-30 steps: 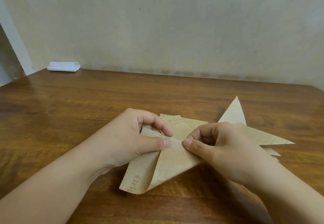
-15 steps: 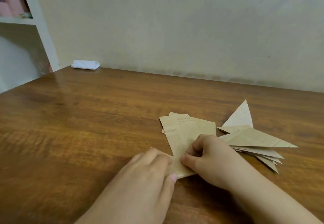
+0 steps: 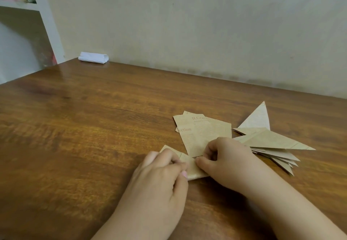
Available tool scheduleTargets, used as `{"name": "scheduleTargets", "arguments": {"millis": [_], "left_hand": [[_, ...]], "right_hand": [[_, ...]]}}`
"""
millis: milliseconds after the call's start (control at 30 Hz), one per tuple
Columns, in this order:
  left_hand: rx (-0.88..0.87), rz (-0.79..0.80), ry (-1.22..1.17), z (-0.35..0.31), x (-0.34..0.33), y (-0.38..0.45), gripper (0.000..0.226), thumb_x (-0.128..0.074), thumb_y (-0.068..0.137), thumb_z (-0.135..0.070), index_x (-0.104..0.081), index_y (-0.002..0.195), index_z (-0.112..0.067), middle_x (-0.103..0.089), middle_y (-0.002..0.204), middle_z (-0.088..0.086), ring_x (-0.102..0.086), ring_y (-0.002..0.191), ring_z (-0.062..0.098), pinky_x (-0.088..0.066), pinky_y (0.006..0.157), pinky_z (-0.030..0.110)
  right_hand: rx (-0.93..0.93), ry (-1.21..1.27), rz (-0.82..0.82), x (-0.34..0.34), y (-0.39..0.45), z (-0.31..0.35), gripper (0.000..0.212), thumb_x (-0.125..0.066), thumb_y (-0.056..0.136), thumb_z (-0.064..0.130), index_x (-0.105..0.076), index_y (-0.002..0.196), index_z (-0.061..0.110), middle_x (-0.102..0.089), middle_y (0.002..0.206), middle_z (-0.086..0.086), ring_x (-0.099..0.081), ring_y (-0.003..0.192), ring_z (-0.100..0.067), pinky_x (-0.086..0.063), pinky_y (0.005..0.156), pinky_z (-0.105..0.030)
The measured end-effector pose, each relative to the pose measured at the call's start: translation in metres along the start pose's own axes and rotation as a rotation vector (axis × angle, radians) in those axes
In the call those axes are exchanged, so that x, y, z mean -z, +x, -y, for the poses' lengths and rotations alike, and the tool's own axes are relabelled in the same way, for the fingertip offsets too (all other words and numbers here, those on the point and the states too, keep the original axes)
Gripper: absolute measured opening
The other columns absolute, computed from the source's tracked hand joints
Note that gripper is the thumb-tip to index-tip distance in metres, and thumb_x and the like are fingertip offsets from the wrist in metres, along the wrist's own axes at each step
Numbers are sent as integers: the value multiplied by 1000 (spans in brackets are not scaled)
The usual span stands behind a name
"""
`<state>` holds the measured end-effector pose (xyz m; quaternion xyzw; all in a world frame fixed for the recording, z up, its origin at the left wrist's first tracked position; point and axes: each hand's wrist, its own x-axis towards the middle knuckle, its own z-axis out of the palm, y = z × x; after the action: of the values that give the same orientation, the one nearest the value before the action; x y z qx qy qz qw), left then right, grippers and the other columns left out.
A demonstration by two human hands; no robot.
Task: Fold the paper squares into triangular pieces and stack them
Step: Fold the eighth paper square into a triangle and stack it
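From the head camera, a glossy wooden table [image 3: 93,127] with a warm brown grain fills the lower part of the view, meeting a plain cream wall at the back.

Near the front edge, both hands bear down on a folded piece [image 3: 191,170] of tan kraft paper lying flat on the wood. Its matte surface shows a sharp crease line and a pointed corner sticking out to the left. The left hand [image 3: 161,179] lies over the piece's left part with fingers bent and fingertips pushing on the paper; it presses rather than grasps. The right hand [image 3: 225,160] has its fingers curled, thumb tip flat on the fold's right part; whether it pinches the sheet or only presses cannot be told.

Just behind the hands lies a small pile of unfolded paper squares [image 3: 202,130], the same tan stock, printed with faint reddish lettering and fine lines of text, the sheets slightly fanned so that corners peek out. The right hand overlaps its near edge.

To the right of the squares, touching them or nearly so, sits the stack of triangles [image 3: 272,142]: long, thin, sharp-pointed folds, splayed like a fan, with one paler triangle pointing up toward the wall.

At the far left corner of the table rests a crumpled white tissue wad [image 3: 93,57]. Beyond it stands a white shelf unit [image 3: 47,19].
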<state>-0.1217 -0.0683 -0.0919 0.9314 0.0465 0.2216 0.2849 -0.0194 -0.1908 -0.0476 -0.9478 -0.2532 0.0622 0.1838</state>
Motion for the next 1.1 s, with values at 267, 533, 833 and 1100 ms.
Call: {"name": "scheduleTargets", "arguments": {"millis": [267,533,833,1100], "left_hand": [[-2,90,-31,-7,12,-1,34,-34,97,-31,-67,101,-28,-43,107,-25,-31,108,-4,-32,94,16],[16,49,-31,-3,9,3,31,-38,96,-31,-69,96,-25,-46,100,-21,-32,99,-4,-37,89,17],[2,13,-11,-3,5,4,27,-44,94,-30,-68,106,-28,-48,98,-18,-33,95,-1,-40,88,22],[-7,-7,-25,-2,4,2,25,-46,94,-27,-69,105,-26,-49,96,-17,-35,96,1,-40,88,22]], "right_hand": [[272,-12,52,8,-10,8,13,-55,89,28,-58,78,35,-58,87,15,-52,80,-1,-44,71,-15],[257,-22,87,5,-29,5,13,-54,90,33,-66,86,31,-63,86,15,-57,77,-4,-52,71,-22],[262,-53,26,-2,-32,7,12,-58,82,32,-64,74,26,-62,69,10,-58,65,-7,-52,61,-24],[229,-60,-12,-4,-32,3,14,-59,80,31,-60,69,22,-57,64,8,-53,62,-6,-43,55,-19]]}}
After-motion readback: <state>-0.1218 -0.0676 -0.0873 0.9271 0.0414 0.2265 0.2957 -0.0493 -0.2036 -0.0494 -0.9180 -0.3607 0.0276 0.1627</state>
